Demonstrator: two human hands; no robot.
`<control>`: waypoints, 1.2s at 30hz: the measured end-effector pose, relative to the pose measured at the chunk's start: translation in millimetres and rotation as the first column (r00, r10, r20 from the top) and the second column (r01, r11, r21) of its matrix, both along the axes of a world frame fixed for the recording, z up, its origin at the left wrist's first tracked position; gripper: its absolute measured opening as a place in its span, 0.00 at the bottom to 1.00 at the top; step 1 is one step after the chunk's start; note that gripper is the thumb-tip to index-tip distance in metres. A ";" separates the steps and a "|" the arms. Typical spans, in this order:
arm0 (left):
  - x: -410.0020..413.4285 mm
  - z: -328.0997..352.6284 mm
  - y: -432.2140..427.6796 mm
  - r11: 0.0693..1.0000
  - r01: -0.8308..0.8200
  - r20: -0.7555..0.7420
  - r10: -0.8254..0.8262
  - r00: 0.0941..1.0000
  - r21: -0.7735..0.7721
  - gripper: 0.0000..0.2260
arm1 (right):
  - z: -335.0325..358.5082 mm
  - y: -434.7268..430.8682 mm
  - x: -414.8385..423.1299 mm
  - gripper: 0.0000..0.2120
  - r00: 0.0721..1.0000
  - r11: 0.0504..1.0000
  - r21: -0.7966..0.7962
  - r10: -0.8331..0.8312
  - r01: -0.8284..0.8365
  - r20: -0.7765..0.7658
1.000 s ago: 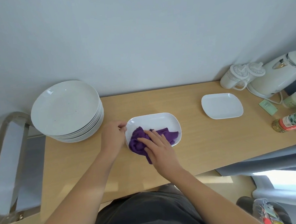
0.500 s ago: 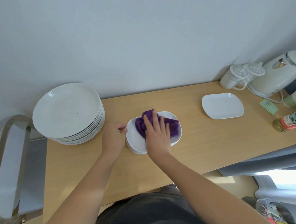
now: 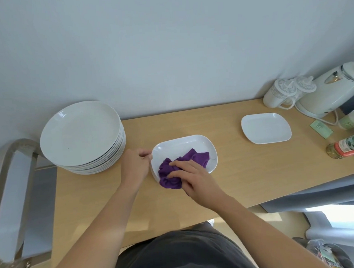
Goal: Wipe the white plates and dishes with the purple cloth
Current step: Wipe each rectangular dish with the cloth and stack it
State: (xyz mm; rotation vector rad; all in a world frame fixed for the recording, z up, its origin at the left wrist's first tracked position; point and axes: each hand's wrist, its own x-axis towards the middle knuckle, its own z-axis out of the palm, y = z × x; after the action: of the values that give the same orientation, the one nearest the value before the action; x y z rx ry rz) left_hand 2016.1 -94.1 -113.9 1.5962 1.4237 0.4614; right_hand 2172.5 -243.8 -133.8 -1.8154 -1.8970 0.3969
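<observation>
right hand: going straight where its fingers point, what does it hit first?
The right hand grips the purple cloth. Pushed on leftward, it would likely meet the white dish's left rim, where the left hand holds it.

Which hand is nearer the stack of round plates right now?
Left. The left hand holds the left rim of the dish, just right of the stack of round plates; the right hand is farther right, on the purple cloth.
</observation>
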 end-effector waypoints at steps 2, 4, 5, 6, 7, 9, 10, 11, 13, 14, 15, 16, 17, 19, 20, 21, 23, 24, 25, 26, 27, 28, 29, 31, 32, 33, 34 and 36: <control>-1.2 -2.4 0.8 1.000 0.005 0.009 -0.005 1.000 -0.011 0.09 | -1.4 -4.0 14.3 0.18 0.994 0.993 0.046 -0.106 0.105 0.007; -2.8 -3.7 0.9 1.000 0.006 0.031 -0.005 1.000 -0.030 0.09 | -7.7 -7.0 27.3 0.17 0.965 0.961 0.115 -0.258 0.251 0.045; -3.2 -3.6 0.5 1.000 0.008 0.034 -0.007 0.999 -0.028 0.09 | -11.3 -6.9 31.7 0.17 0.938 0.937 0.127 -0.338 0.327 0.081; -3.3 -3.6 0.1 1.000 0.010 0.033 -0.009 0.999 -0.022 0.09 | -13.3 -5.4 33.5 0.17 0.904 0.910 0.123 -0.411 0.397 0.117; -3.2 -3.3 -0.4 1.000 0.009 0.039 -0.008 0.999 -0.019 0.09 | -14.0 -1.8 31.9 0.18 0.871 0.880 0.106 -0.474 0.463 0.133; -3.0 -2.9 -0.7 0.999 -0.005 0.050 0.007 0.999 -0.035 0.09 | -11.3 10.8 20.3 0.21 0.816 0.824 0.042 -0.566 0.565 0.120; -3.4 -2.7 -0.5 0.998 -0.019 0.064 0.023 0.998 -0.058 0.08 | -9.5 18.3 11.7 0.22 0.797 0.805 0.003 -0.589 0.594 0.132; -4.0 -2.8 -0.2 0.996 -0.032 0.092 0.040 0.995 -0.088 0.08 | -8.3 25.3 2.3 0.22 0.786 0.793 -0.026 -0.597 0.608 0.159; -5.3 -3.8 1.2 0.989 -0.047 0.155 0.069 0.986 -0.142 0.08 | -8.8 35.1 -13.4 0.22 0.792 0.797 -0.061 -0.582 0.600 0.184; -5.4 -4.3 1.7 0.986 -0.054 0.174 0.082 0.981 -0.160 0.08 | -9.1 37.1 -18.5 0.21 0.806 0.810 -0.073 -0.563 0.582 0.179; -5.2 -4.3 2.0 0.983 -0.062 0.188 0.095 0.978 -0.174 0.08 | -10.0 36.9 -21.1 0.21 0.827 0.831 -0.078 -0.531 0.551 0.183; -4.7 -4.2 1.9 0.981 -0.070 0.196 0.107 0.975 -0.183 0.08 | -10.4 34.5 -22.1 0.21 0.855 0.861 -0.079 -0.482 0.503 0.190; -4.1 -3.8 1.4 0.979 -0.076 0.204 0.114 0.972 -0.189 0.08 | -10.8 30.7 -22.0 0.19 0.889 0.894 -0.084 -0.419 0.439 0.186; -3.2 -3.3 1.0 0.979 -0.080 0.204 0.118 0.972 -0.187 0.09 | -9.9 20.6 -19.5 0.16 0.953 0.957 -0.077 -0.266 0.280 0.147; -3.1 -3.3 0.8 0.980 -0.079 0.200 0.116 0.973 -0.183 0.10 | -9.9 15.0 -17.4 0.15 0.973 0.977 -0.062 -0.195 0.204 0.126; -3.0 -3.4 0.6 0.981 -0.078 0.197 0.114 0.974 -0.178 0.10 | -9.9 10.1 -14.8 0.14 0.985 0.989 -0.049 -0.137 0.143 0.109; -2.4 -4.2 0.2 0.983 -0.084 0.181 0.114 0.977 -0.165 0.09 | -10.4 4.3 -7.4 0.13 0.994 0.997 -0.031 -0.065 0.068 0.092; -1.5 -4.2 -0.3 0.983 -0.091 0.165 0.117 0.979 -0.157 0.09 | -11.2 3.1 -3.0 0.13 0.994 0.998 -0.023 -0.053 0.056 0.092; -0.6 -3.8 -0.8 0.984 -0.100 0.150 0.122 0.981 -0.148 0.08 | -11.8 2.2 0.8 0.13 0.994 0.998 -0.019 -0.059 0.061 0.092; 0.5 -3.0 -1.7 0.985 -0.108 0.139 0.127 0.982 -0.137 0.08 | -12.4 0.8 4.2 0.14 0.992 0.996 -0.015 -0.084 0.086 0.092; 1.8 -2.1 -2.8 0.985 -0.115 0.129 0.132 0.983 -0.126 0.08 | -13.9 -1.1 7.5 0.14 0.987 0.992 -0.002 -0.128 0.129 0.095; 3.1 -0.8 -4.3 0.987 -0.120 0.117 0.132 0.984 -0.108 0.09 | -15.9 -3.1 11.4 0.14 0.977 0.982 0.025 -0.187 0.185 0.103; 3.8 0.0 -5.9 0.989 -0.122 0.101 0.130 0.986 -0.087 0.09 | -18.0 -4.7 16.0 0.15 0.961 0.967 0.058 -0.253 0.248 0.110; 5.8 1.1 -8.7 0.991 -0.125 0.075 0.129 0.989 -0.056 0.10 | -19.7 -4.1 26.8 0.18 0.925 0.932 0.110 -0.358 0.345 0.125; 6.8 1.1 -9.8 0.990 -0.131 0.069 0.134 0.989 -0.049 0.10 | -19.9 -2.1 32.2 0.18 0.913 0.921 0.125 -0.384 0.369 0.134; 7.7 0.8 -10.4 0.989 -0.141 0.066 0.144 0.987 -0.048 0.10 | -19.7 0.9 36.6 0.19 0.906 0.915 0.134 -0.399 0.382 0.142; 9.3 0.6 -11.0 0.987 -0.153 0.061 0.156 0.986 -0.045 0.10 | -19.4 4.4 39.7 0.19 0.903 0.912 0.133 -0.405 0.387 0.147; 12.2 0.8 -14.9 0.987 -0.162 0.010 0.162 0.987 0.010 0.09 | -17.6 10.9 43.2 0.20 0.907 0.915 0.098 -0.401 0.391 0.128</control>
State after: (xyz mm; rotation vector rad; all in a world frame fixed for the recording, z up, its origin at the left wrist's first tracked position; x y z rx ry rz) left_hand 2028.3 -109.0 -113.1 1.4911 1.5529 0.5714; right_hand 2215.7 -233.0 -151.4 -2.1663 -1.5480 0.0547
